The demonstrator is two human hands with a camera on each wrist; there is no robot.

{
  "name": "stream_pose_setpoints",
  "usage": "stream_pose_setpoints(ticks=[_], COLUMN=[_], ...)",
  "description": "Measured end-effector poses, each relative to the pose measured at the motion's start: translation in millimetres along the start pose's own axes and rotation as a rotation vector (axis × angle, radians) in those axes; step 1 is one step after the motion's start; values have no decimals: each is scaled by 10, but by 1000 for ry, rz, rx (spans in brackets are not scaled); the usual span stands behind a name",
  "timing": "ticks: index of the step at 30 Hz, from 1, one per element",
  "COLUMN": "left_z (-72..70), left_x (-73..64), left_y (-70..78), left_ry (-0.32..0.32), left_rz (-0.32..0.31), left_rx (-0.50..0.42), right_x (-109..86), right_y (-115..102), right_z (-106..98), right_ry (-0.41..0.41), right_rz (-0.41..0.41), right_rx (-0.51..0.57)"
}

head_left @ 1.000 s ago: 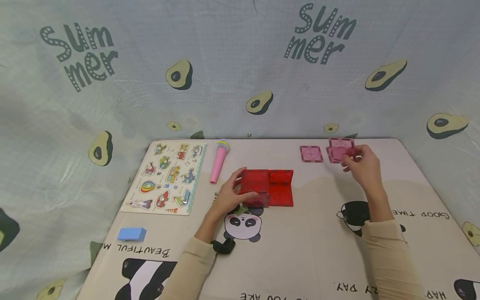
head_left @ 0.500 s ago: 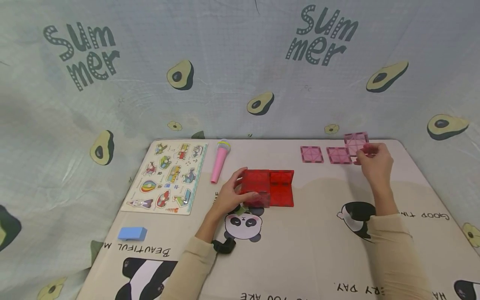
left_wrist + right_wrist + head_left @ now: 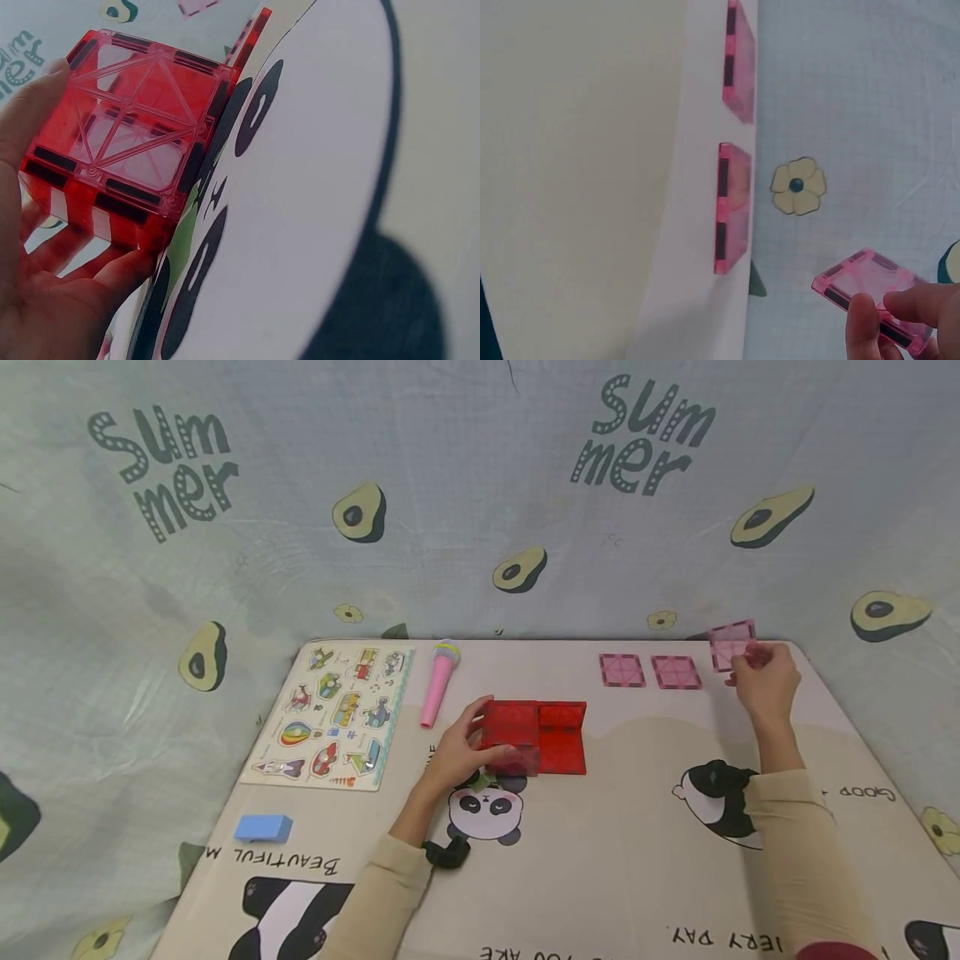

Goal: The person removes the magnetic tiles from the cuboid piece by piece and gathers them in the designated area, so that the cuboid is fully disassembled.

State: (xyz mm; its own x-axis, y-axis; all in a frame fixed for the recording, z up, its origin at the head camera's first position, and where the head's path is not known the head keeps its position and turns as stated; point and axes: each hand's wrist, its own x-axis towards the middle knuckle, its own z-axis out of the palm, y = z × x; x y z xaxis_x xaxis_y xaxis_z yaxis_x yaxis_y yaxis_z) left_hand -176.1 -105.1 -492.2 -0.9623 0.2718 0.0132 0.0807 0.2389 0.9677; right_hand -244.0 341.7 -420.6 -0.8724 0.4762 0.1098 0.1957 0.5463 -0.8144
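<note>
My left hand [image 3: 456,753] grips a box of see-through red magnetic tiles [image 3: 510,724] from its left side, thumb at the near face and fingers behind. In the left wrist view, the box's pink-red face [image 3: 135,124] shows dark magnets along its edges. To the right of the box, more red tiles [image 3: 562,752] join on, one flat and one standing at the back. At the far right, my right hand [image 3: 768,681] pinches a square pink magnetic tile [image 3: 727,642] by its corner, tilted and raised. Two more pink tiles [image 3: 622,670] lie flat in a row to its left.
A pink toy microphone [image 3: 437,685] lies behind my left hand. Left of it is a picture puzzle board [image 3: 348,693] with vehicles. A blue block [image 3: 262,828] sits at the left. The panda-print tabletop [image 3: 600,860] ends at a hanging avocado-print cloth [image 3: 450,468].
My right hand has carried its pink tile rightward, away from above the second flat pink tile to a spot beyond it. My left hand and the red box stay in place.
</note>
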Motion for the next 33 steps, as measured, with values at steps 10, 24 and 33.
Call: stream_pose_setpoints(ticks=[10,24,33], left_z=[-9,-1,0], left_x=[-1,6,10], left_y=[2,-19,-15], left_ry=[-2,0,-4], left_rz=[3,10,14], left_rx=[-8,-11,-29], right_x=[117,206,213], right_y=[177,378,426], right_z=[45,64,114], right_ry=[-54,-78,-82], right_rz=[94,133,208], right_rx=[-49,-103,-96])
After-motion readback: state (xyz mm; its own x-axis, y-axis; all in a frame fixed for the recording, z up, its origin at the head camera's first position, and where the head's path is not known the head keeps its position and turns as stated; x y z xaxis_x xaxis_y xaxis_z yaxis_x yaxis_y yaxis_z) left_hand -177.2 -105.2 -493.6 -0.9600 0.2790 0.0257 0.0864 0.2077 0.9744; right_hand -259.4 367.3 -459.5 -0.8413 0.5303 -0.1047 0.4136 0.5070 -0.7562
